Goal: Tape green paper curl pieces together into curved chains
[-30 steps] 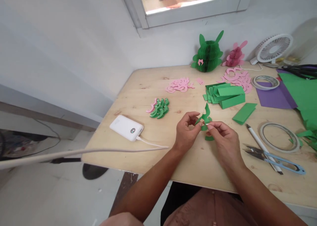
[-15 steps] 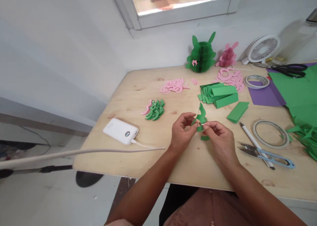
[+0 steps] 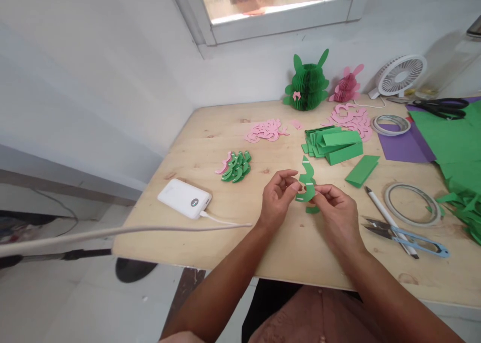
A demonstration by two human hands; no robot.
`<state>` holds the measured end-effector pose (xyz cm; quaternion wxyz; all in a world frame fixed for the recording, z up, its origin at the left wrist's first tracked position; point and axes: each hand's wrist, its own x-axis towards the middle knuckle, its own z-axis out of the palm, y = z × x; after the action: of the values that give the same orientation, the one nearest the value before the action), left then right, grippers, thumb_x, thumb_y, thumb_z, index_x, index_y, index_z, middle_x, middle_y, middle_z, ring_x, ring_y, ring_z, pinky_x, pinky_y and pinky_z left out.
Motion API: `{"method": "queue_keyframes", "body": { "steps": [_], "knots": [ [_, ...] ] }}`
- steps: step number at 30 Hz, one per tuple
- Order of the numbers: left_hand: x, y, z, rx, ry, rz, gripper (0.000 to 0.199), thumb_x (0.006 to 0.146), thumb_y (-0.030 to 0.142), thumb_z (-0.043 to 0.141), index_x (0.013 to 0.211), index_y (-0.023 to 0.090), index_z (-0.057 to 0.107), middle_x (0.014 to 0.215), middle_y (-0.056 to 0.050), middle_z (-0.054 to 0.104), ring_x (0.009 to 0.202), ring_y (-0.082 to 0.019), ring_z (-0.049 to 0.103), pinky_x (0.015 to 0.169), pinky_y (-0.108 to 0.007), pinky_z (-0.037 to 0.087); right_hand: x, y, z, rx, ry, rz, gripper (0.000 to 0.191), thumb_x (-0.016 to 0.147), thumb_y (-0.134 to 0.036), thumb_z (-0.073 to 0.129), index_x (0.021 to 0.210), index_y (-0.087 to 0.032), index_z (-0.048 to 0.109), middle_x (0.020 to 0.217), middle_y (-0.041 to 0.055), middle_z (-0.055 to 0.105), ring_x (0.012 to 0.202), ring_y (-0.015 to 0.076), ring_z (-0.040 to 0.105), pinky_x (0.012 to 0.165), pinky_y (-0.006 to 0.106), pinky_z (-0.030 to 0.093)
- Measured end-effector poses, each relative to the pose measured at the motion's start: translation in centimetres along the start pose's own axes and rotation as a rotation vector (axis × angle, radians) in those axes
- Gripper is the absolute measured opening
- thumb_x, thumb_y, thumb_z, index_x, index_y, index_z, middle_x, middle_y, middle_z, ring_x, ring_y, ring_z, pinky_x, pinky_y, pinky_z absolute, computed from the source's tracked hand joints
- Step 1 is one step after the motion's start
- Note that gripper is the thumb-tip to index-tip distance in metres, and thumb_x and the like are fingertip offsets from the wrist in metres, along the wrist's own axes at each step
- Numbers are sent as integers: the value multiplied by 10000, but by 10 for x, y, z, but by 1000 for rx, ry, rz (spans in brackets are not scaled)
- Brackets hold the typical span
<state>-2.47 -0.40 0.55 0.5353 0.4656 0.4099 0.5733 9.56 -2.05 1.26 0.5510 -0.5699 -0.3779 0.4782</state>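
Between my two hands is a curvy green paper cutout (image 3: 308,170), shaped like a wavy "3", with short white strips across it. The fingertips of my left hand (image 3: 277,199) pinch its left side. My right hand (image 3: 337,214) is closed on its right edge. Another green paper piece (image 3: 311,210) lies on the table just below, partly covered by my right hand. Farther left sits a pile of curved green cutouts (image 3: 237,166) with similar white strips, and a pink curved cutout (image 3: 223,163) rests against it.
Folded green paper strips (image 3: 341,142) and pink cutouts (image 3: 266,130) lie beyond my hands. To the right are a pen (image 3: 376,203), blue snips (image 3: 417,239) and a tape roll (image 3: 388,203). A white power bank (image 3: 184,198) with a cable is at left. Paper figures (image 3: 307,87) stand behind.
The green cutout has turned so its face with white strips shows more fully. My right hand has shifted from its middle to its right edge; my left hand has barely moved.
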Motion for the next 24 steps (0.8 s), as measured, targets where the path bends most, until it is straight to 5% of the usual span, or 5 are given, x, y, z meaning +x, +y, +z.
{"method": "queue_keyframes", "body": {
  "steps": [24],
  "knots": [
    [1, -1, 0, -48, -19, -112, 150, 767, 313, 640, 795, 168, 613, 653, 6, 598, 629, -119, 558, 645, -255, 458, 0, 7, -4, -63, -38, -24, 175, 680, -330, 688, 769, -181, 669, 674, 6, 668, 616, 136, 575, 570, 261, 459]
  ]
}}
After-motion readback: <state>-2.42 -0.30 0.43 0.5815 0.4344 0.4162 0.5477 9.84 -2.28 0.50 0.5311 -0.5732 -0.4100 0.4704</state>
